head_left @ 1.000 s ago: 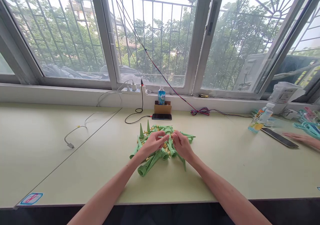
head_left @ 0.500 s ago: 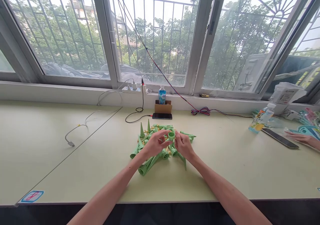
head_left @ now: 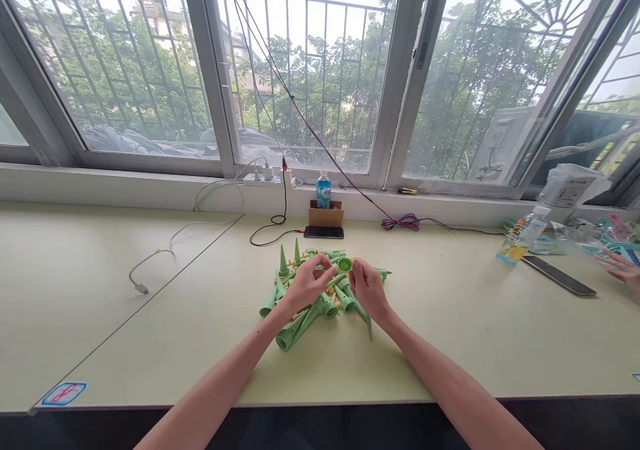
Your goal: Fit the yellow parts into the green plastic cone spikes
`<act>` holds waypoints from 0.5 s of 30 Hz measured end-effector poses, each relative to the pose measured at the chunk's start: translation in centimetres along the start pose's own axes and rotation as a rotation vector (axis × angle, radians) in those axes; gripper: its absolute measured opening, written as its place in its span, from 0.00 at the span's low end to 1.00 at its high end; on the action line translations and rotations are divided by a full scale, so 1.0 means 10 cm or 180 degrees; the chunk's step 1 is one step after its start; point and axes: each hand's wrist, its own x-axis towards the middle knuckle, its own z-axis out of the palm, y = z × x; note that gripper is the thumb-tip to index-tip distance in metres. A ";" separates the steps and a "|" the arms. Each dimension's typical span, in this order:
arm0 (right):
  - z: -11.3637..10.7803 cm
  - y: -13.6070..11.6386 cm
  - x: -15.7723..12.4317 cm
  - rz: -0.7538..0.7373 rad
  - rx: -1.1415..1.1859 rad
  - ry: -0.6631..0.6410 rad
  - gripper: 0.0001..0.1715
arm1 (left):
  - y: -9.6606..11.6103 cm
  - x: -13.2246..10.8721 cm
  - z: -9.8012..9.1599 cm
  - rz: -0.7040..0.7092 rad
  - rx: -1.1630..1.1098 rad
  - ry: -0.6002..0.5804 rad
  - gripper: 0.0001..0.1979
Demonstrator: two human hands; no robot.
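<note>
My right hand [head_left: 369, 289] is closed on a green plastic watering spike [head_left: 345, 265], gripping it near its round cup. The cup's open mouth faces up toward me; my fingers hide part of the spike. Just left of the cup, my left hand [head_left: 311, 282] has thumb and fingertips curled together in a pinch. Whatever is between those fingertips is too small to make out. Beneath and around both hands lies a heap of similar green spikes [head_left: 313, 313] with small yellow valve pieces [head_left: 330, 291] among them. Two spikes [head_left: 283, 261] stand point up at the heap's left.
Behind the heap, a phone [head_left: 324, 233] leans by a cardboard box [head_left: 325, 217] with a blue bottle [head_left: 323, 191]. A white cable [head_left: 173, 250] lies left. On the right are a drink bottle [head_left: 520, 238], a dark phone [head_left: 557, 275] and another person's hand [head_left: 620, 267].
The cup has risen slightly and tilted between my hands. My left fingers have come off its rim and drawn a little left. The other person's hand has moved right.
</note>
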 end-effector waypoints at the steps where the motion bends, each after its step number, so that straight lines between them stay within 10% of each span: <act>1: -0.01 0.00 0.00 -0.0038 -0.0041 -0.0018 0.25 | 0.00 0.01 0.00 -0.0127 -0.0134 -0.0053 0.19; 6: -0.02 -0.05 -0.01 -0.0305 -0.0244 -0.0331 0.24 | 0.02 0.01 -0.01 -0.0722 -0.0539 -0.0568 0.33; 15: -0.03 -0.06 0.00 -0.0193 -0.0245 -0.0561 0.23 | 0.03 -0.01 -0.04 -0.0667 -0.0624 -0.0678 0.23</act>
